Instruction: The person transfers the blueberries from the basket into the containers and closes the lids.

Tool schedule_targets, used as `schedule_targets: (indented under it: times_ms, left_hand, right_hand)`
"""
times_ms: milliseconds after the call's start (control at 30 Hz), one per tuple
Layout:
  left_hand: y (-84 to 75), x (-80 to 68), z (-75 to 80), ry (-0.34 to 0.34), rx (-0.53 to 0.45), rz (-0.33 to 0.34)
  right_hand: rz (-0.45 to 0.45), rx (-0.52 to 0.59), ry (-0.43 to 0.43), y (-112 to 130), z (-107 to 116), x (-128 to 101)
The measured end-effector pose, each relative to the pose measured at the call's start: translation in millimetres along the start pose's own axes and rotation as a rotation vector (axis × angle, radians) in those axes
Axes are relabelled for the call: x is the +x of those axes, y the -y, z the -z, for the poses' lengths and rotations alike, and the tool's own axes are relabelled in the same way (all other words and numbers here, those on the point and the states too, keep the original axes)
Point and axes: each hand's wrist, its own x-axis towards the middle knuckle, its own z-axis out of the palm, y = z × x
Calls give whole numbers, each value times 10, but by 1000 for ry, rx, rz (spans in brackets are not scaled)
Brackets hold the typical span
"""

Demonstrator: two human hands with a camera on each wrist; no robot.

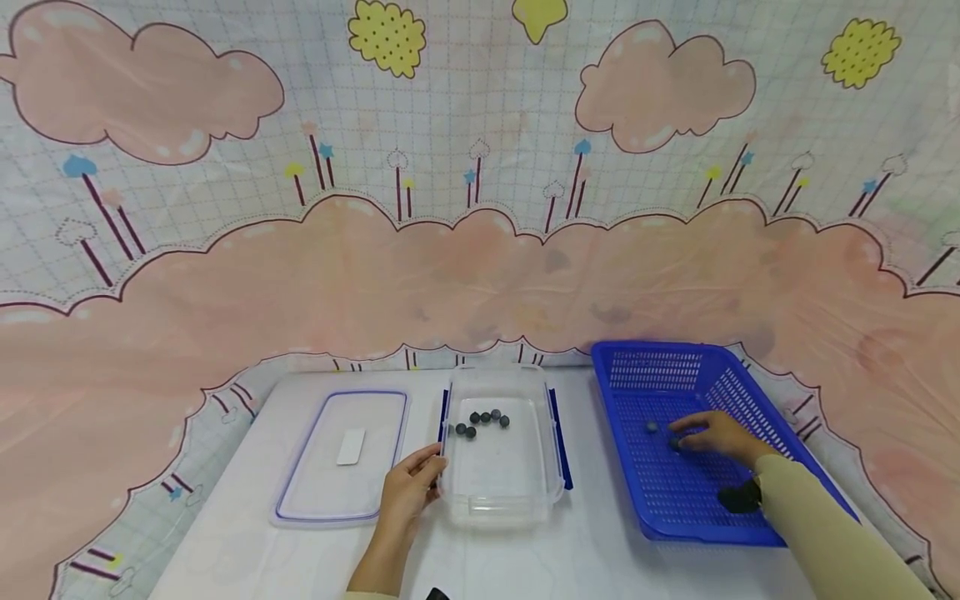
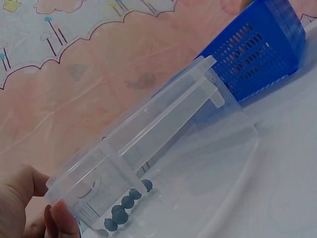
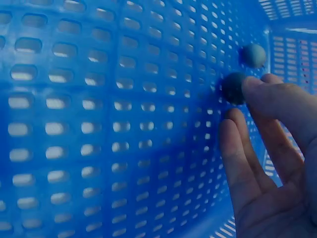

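Observation:
A clear plastic container stands in the middle of the white table and holds several dark blue-grey balls at its far end. My left hand grips its left wall near the front corner; in the left wrist view thumb and a fingertip clasp that corner, with the balls just inside. My right hand reaches into the blue perforated basket. Its nearly straight fingertips touch a dark ball on the basket floor. A second, lighter ball lies just beyond it.
The container's clear lid, blue-rimmed with a white label, lies flat to the left of the container. A patterned pink cloth hangs as a backdrop right behind the table. The basket sits close to the container's right side.

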Motion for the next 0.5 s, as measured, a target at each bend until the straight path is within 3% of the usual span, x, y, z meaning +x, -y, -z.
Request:
schedule_targets:
  times_ms: [500]
  left_hand:
    - [0,-2,7,4,5,0]
  right_hand:
    - [-5,-26,9,-30,-36,55]
